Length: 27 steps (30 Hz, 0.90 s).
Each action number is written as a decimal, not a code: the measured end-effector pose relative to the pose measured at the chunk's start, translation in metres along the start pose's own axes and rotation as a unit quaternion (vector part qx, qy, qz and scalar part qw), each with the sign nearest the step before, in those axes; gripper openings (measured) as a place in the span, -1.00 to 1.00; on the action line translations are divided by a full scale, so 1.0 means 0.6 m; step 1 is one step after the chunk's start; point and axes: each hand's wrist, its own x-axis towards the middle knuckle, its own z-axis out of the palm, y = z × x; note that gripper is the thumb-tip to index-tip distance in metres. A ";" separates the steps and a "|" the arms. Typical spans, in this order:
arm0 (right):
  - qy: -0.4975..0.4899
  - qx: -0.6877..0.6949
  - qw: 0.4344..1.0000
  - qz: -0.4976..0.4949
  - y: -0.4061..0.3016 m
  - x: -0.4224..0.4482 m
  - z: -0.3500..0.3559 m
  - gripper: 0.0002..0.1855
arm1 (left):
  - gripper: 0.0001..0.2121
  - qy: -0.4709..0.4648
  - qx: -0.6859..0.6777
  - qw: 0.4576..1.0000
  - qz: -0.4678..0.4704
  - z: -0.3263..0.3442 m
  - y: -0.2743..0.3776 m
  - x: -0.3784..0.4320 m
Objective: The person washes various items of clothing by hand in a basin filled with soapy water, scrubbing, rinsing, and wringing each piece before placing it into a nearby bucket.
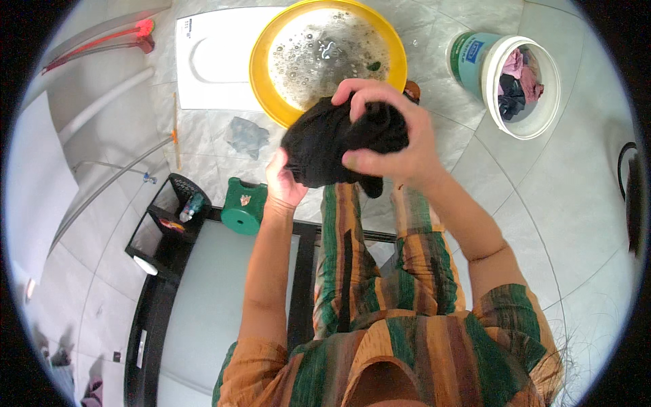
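Observation:
Both of my hands hold a bunched black cloth, raised in front of my legs. My left hand grips its lower left side. From the right, my right hand wraps around a folded part, thumb and fingers spread over it. One end of the cloth hangs down between my hands. Just beyond, a yellow basin contains cloudy, bubbly water, and the cloth overlaps its near rim in the view. Something small and dark green shows in the water.
A white squat toilet pan lies left of the basin. To the right, a white-and-green bucket contains pink and black cloths. A green plastic stool and a black corner shelf stand at left. A red-handled brush is by the wall.

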 end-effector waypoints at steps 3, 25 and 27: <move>0.003 -0.007 0.999 -0.043 -0.011 -0.013 0.012 -0.63 | -0.41 0.017 -0.100 0.994 0.037 0.026 -0.015 0.001; -0.096 0.201 0.874 0.431 0.046 0.110 -0.021 -0.80 | -0.56 -0.143 0.781 0.403 0.456 0.243 0.078 -0.023; -0.191 0.113 0.908 0.356 0.079 0.123 -0.013 -0.84 | -0.59 -0.143 0.781 0.407 0.451 0.227 0.071 -0.006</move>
